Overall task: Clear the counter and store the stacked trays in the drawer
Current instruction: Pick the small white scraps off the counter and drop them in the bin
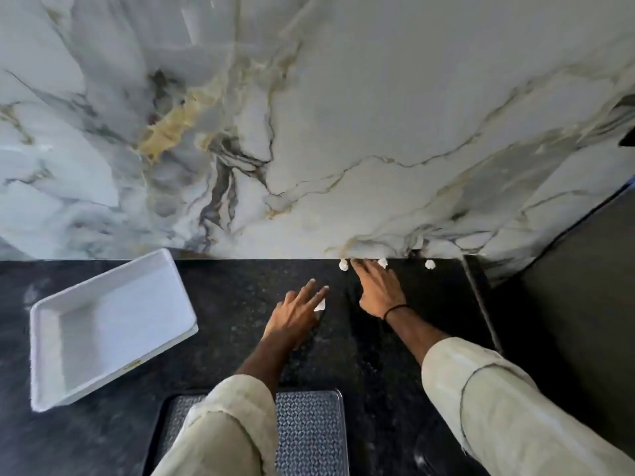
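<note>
A white rectangular tray (106, 324) lies tilted on the black speckled counter (240, 297) at the left. A dark patterned tray (309, 431) sits at the counter's near edge, partly under my left sleeve. Small crumpled white paper bits lie along the wall: one (343, 265), one (383, 262), one (429, 264). My left hand (295, 314) is spread flat, its fingers touching another white paper bit (320, 305). My right hand (378, 290) reaches to the wall, fingertips between the first two bits, fingers apart, nothing held.
A marble-patterned wall (309, 132) rises straight behind the counter. The counter ends at a metal strip (481, 304) on the right, with a darker grey surface (584, 286) beyond it.
</note>
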